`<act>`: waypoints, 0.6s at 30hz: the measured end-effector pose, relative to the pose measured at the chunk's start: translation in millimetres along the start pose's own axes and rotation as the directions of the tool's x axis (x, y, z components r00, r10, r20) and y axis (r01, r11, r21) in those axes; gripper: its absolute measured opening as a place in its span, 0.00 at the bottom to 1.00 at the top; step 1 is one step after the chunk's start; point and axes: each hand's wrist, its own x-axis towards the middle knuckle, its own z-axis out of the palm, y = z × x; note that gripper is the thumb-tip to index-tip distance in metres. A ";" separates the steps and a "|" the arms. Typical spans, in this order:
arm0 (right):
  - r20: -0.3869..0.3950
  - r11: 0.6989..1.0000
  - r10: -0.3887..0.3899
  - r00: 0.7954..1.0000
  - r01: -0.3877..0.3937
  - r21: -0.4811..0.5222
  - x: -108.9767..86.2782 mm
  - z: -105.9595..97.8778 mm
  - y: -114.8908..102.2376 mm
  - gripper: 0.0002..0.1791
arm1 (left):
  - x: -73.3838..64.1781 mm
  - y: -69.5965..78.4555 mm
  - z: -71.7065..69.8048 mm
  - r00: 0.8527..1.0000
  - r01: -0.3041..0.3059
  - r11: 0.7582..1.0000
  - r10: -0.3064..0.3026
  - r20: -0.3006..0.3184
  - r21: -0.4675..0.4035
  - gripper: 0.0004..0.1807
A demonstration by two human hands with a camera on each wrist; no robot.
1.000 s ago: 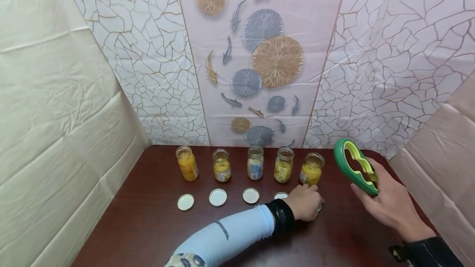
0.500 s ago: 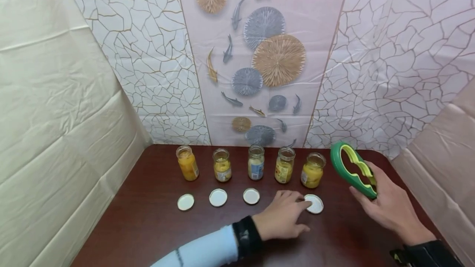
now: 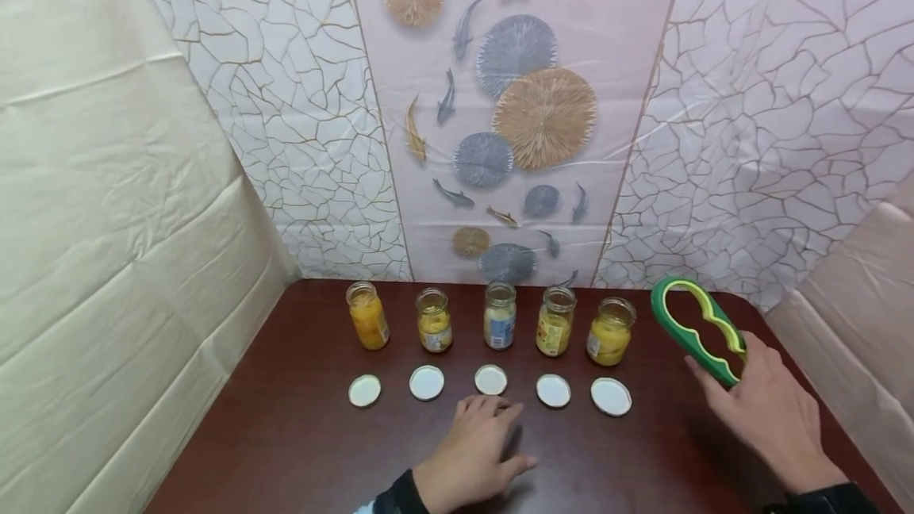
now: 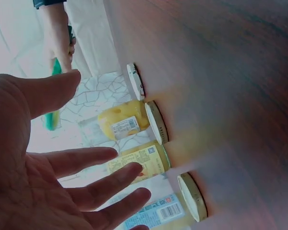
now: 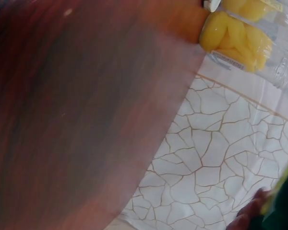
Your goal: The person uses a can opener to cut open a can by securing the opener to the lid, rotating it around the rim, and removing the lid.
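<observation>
My right hand (image 3: 774, 411) grips a green jar opener (image 3: 696, 331) with a lime-green toothed inside, held up at the table's right side. My left hand (image 3: 474, 450), fingers spread and holding nothing, hovers over the table just in front of the middle lid (image 3: 491, 380). In the left wrist view its fingers (image 4: 93, 189) are loosely extended. Several lidless glass jars stand in a row, among them a yellow fruit jar (image 3: 610, 331) at the right and an orange one (image 3: 367, 316) at the left. In front of each jar lies a white lid, such as the rightmost lid (image 3: 611, 397).
The dark red-brown table (image 3: 286, 435) backs onto a patterned cloth wall (image 3: 543, 117) with fish and round motifs. Pale cloth (image 3: 107, 220) hangs along the left, and more cloth (image 3: 857, 300) closes the right side.
My left hand has let go of the rightmost lid, leaving it flat on the table, and has drawn back to the left. The right hand stays with the jar opener, nearly still.
</observation>
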 end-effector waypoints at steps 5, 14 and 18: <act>0.160 0.986 0.154 0.975 -0.141 -0.093 4.7 2.3 4.7 0.56 | -1.3 2.6 0.8 1.000 0.002 1.000 -0.002 0.005 0.010 0.38; 0.412 0.984 0.170 0.895 -0.131 -0.120 21.2 29.7 20.3 0.61 | -2.3 -11.2 -2.2 0.997 0.021 0.999 -0.024 -0.077 -0.044 0.40; 0.452 0.981 0.184 0.873 -0.135 -0.138 27.0 41.5 19.2 0.58 | -4.2 -14.9 -0.5 0.994 0.034 0.999 -0.037 -0.101 -0.032 0.41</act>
